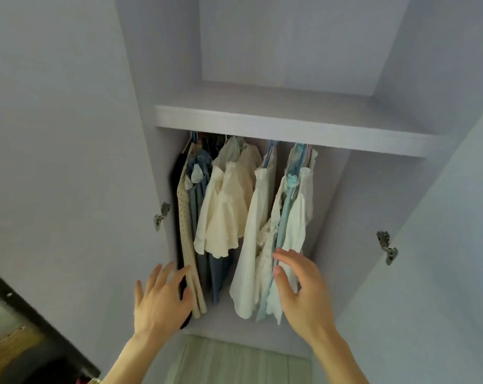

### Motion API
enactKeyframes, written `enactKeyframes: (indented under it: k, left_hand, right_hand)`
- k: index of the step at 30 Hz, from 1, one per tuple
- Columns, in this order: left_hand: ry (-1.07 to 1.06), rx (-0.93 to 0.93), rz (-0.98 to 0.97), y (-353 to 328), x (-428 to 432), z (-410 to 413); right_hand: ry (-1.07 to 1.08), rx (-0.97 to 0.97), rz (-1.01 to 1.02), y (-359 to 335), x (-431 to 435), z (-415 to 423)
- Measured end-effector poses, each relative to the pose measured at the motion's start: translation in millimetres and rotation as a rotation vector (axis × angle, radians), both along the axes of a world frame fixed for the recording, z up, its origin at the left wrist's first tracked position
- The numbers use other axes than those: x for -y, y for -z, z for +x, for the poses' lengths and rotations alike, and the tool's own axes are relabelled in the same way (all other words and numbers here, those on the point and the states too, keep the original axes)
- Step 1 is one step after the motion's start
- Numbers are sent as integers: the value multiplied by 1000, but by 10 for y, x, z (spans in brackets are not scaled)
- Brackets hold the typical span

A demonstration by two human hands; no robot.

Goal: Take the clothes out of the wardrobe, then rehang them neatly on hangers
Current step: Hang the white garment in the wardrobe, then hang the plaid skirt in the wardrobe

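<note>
Several garments hang on hangers under the shelf of an open lilac wardrobe. From the left: a dark garment, a beige dotted dress (185,234), a blue denim piece (204,195), a cream blouse (225,206), a white dress (255,225) and a white and light-blue garment (291,217). My left hand (158,295) is spread open, its fingertips at the hem of the beige dotted dress. My right hand (301,284) reaches with relaxed fingers onto the lower edge of the white and light-blue garment.
A shelf (290,128) runs across above the hanging rail. Both wardrobe doors stand open, left door (63,162) and right door (442,245), each with a metal hinge. A dark-framed object (35,322) sits at the lower left. Pale floor shows below the wardrobe.
</note>
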State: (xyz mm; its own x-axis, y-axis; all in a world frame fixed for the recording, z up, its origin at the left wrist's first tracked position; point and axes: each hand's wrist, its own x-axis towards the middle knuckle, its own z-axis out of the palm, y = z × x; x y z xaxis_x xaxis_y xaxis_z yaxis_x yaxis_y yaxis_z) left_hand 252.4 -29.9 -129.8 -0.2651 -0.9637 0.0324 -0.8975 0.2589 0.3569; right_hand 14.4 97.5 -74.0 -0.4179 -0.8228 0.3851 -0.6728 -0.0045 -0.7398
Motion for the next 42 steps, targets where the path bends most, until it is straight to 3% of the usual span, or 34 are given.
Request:
enactKeyframes:
  k: [7,13,21,31,42]
  left_hand:
    - [-206,-6,63,550,-765,836]
    - [-578,14,240,862,-1424,1290]
    - [-1179,-72,296,869,-2855,1289]
    - [-1968,-266,181,843,-5295,492]
    - [-2407,-411,204,1068,-7535,-456]
  right_hand:
    - [-340,-120,178,700,61,778]
    - [-759,-196,347,1127,326,1177]
    - [-1382,-461,333,1149,345,1833]
    - [-2130,-604,91,934,-1369,2862]
    - [-2560,-750,5,1164,-3810,3042]
